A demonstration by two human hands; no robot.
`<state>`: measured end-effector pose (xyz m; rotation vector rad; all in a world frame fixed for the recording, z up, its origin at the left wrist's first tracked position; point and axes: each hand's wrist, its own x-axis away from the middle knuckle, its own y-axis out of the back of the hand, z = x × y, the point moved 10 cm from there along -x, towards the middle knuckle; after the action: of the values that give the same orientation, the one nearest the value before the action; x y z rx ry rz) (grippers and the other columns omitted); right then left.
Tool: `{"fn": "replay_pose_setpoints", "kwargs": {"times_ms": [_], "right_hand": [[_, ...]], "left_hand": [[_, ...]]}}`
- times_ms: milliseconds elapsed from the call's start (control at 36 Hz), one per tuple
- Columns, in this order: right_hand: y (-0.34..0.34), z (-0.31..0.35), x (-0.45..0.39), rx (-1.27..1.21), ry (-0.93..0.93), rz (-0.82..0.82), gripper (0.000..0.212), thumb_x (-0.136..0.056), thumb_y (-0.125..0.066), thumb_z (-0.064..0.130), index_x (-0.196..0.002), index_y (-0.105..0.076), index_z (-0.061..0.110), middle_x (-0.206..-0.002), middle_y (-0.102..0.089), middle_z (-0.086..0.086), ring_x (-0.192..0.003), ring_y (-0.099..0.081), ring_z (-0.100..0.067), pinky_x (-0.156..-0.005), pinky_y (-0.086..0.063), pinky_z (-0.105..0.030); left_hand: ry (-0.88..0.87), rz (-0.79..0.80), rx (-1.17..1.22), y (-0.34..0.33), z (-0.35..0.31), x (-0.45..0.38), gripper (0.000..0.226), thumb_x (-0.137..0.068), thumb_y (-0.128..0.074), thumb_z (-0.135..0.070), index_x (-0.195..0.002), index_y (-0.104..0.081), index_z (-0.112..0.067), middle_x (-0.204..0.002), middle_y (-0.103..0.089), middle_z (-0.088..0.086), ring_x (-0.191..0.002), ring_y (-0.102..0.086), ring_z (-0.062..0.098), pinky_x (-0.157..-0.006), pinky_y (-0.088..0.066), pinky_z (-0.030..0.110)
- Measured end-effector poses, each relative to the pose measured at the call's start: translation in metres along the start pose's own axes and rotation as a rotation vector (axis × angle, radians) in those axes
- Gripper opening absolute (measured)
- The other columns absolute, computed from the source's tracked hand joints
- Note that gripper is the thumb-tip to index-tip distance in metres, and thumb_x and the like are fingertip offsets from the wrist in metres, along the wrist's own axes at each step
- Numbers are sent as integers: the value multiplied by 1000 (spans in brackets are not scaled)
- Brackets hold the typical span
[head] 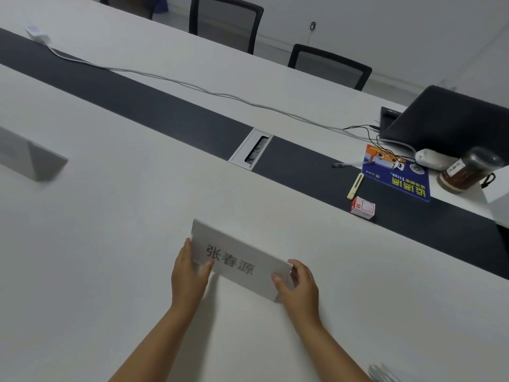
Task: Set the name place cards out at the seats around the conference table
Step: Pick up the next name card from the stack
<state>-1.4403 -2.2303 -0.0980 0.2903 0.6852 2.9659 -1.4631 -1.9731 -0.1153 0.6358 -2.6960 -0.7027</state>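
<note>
A white folded name card (242,260) with three dark printed characters stands on the white conference table (110,244), near the front middle. My left hand (190,274) grips its left end and my right hand (298,288) grips its right end, thumbs on the printed face. A second white tent card (30,155) stands on the table at the far left, apart from my hands. At the bottom right edge a blurred bit of pale sheets (382,373) shows; I cannot tell what they are.
A dark strip (165,117) with a cable port (254,150) runs down the table's middle. At the right lie a small red-white box (363,208), a pale marker (355,186), a blue booklet (396,175), a jar (468,169) and a laptop (451,119). Two black chairs (225,23) stand across the table.
</note>
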Motion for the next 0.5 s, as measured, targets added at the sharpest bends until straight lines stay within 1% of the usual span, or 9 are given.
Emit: {"fn": "replay_pose_setpoints", "kwargs": {"times_ms": [278, 500], "right_hand": [[0, 1, 5, 17, 11, -19, 42, -77, -68, 9, -116, -52, 4, -106, -48, 1, -100, -48, -17, -88, -37, -21], [-3, -3, 4, 9, -29, 16, 47, -78, -68, 11, -120, -50, 5, -114, -52, -5, -104, -48, -16, -90, -37, -22]], "left_hand": [[-12, 19, -23, 1, 2, 0, 72, -79, -65, -16, -140, -27, -10, -142, -41, 11, -131, -37, 27, -106, -34, 44], [-4, 38, -86, 0, 10, -2, 65, -78, -66, -20, -133, -34, -7, -135, -48, 13, -124, -45, 30, -100, -40, 49]]}}
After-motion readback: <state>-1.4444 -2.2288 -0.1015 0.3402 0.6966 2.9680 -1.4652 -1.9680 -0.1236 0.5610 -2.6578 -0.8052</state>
